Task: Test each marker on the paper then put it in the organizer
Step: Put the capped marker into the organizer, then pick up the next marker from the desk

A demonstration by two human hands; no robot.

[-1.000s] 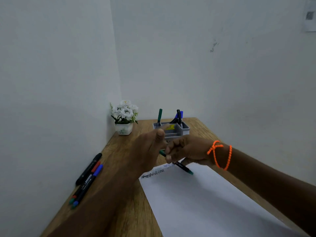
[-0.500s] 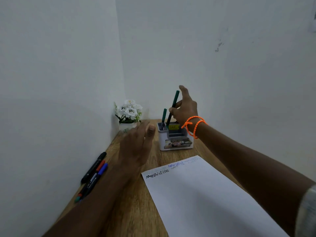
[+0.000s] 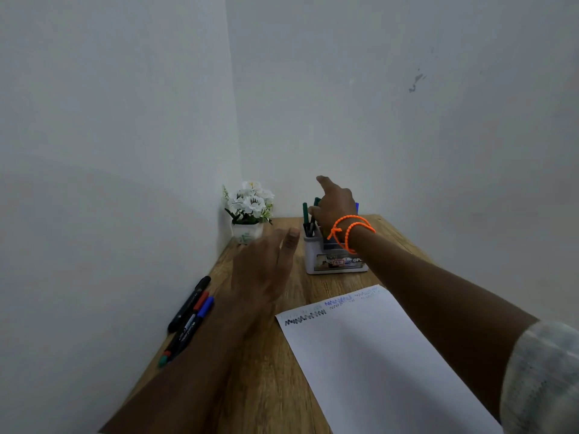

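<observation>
On the wooden table (image 3: 269,386) a white sheet of paper (image 3: 385,364) lies at the near right, with black and blue zigzag test lines (image 3: 305,319) along its far edge. Beyond the paper, near the far wall, stands the small white plastic organizer (image 3: 316,261) with a printed label on its front. The right hand (image 3: 333,208), which wears a thin orange cord bracelet (image 3: 349,230) on the wrist, is above the organizer. Its fingers are curled round the upper part of a dark green marker (image 3: 316,202), whose lower end seems to be already inside the left compartment, though the hand hides much of it. The index finger points outward to the far left. A second green marker (image 3: 305,213) stands upright just beside it in the same compartment, and a blue tip (image 3: 357,207) shows behind the wrist.

The left hand (image 3: 266,267) floats above the table, left of the organizer, holding nothing; its fingers are straight and close together, a little blurred.

At the left edge, beside the wall, lies a group of markers: a black one (image 3: 189,303), one with a red cap (image 3: 200,301) and one with a blue cap (image 3: 206,306). A white pot of white artificial flowers (image 3: 250,203) stands in the far left corner.
</observation>
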